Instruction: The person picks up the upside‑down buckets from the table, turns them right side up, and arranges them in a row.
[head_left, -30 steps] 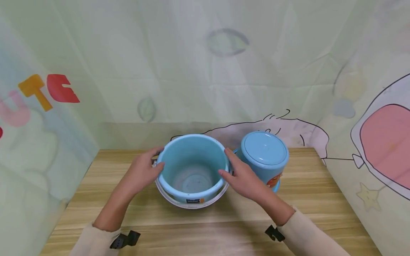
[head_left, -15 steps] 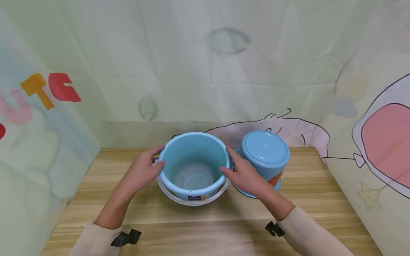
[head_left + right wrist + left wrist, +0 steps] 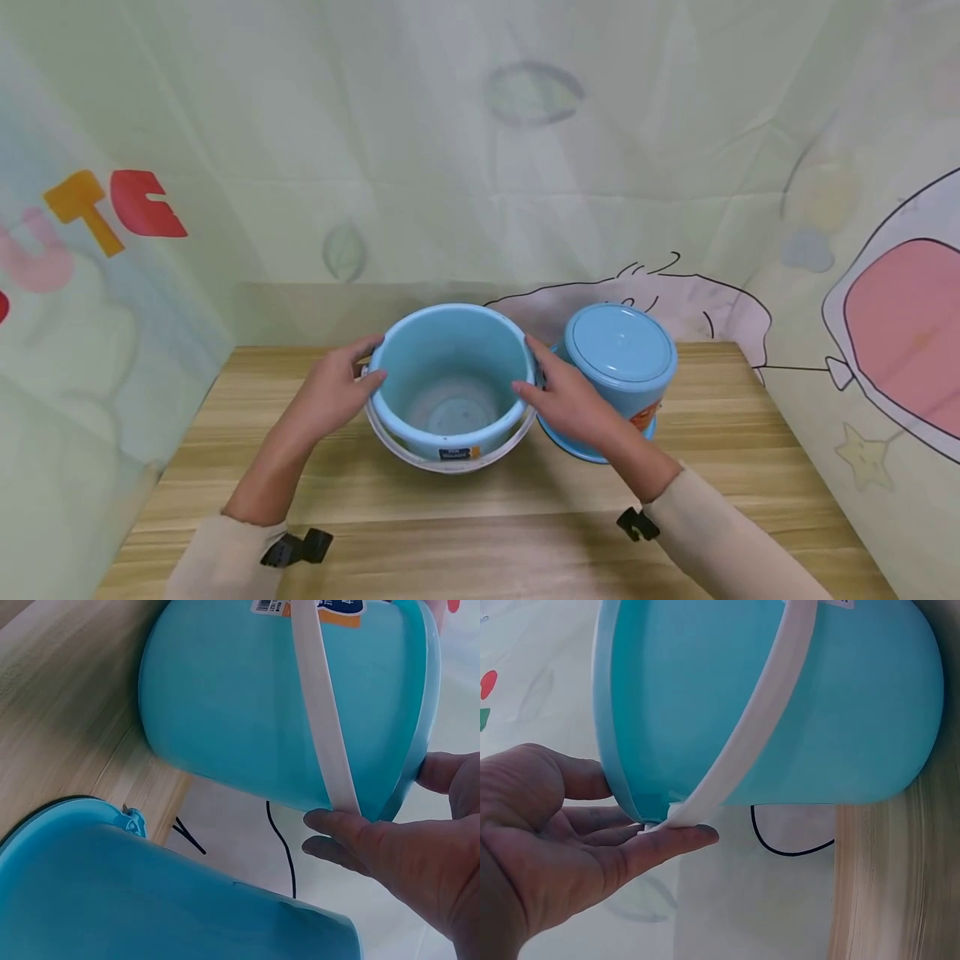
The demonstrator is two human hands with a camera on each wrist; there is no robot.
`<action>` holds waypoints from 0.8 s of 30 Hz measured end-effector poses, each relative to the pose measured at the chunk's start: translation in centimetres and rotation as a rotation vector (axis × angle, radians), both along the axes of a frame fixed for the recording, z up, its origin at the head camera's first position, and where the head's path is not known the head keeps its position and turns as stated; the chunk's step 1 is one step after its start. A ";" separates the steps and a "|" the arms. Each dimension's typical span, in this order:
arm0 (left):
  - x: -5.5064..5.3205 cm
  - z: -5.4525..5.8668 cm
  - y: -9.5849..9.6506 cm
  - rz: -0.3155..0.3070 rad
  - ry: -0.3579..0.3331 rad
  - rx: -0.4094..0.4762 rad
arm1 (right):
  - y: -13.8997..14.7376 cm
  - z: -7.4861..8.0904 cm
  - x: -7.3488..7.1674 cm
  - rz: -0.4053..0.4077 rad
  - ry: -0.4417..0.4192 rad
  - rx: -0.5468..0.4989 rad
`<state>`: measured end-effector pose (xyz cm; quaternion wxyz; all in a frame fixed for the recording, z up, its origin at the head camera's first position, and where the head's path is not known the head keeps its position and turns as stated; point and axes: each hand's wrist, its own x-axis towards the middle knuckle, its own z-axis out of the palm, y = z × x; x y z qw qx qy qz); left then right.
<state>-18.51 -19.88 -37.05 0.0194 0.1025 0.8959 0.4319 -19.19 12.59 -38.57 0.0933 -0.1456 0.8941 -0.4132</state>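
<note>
A light-blue bucket stands upright at the back middle of the wooden table, its open mouth facing up. Its white handle hangs down across the front, below the rim. My left hand grips the rim on the left, thumb over the edge and fingers outside by the handle joint. On the opposite side my right hand holds the rim the same way, thumb inside and fingers along the outer wall. Just right of that hand, a second blue bucket stands upside down, partly hidden behind the right forearm.
The wooden table ends at a printed cloth backdrop behind and at both sides. The upside-down bucket's rim lies close to the upright bucket. Straps with black clips sit at the sleeves.
The upright bucket has shifted slightly back, away from me, with both hands still on its rim. A blue arc at the overturned bucket's base has come into view beneath the right hand.
</note>
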 end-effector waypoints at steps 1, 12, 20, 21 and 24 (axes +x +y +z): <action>-0.1 0.0 -0.1 -0.003 -0.003 0.009 | 0.0 0.0 -0.1 0.001 -0.006 -0.002; -0.8 0.1 0.0 0.002 -0.047 0.092 | -0.2 -0.1 -1.3 0.011 -0.011 -0.022; -1.5 0.2 -0.1 0.021 -0.069 0.073 | -0.4 0.1 -2.2 0.011 -0.029 -0.039; -1.6 0.2 -0.1 0.022 -0.069 0.070 | -0.4 0.1 -2.3 0.013 -0.029 -0.040; -1.9 0.1 -0.2 0.024 -0.066 0.068 | -0.4 0.0 -2.7 0.016 -0.032 -0.045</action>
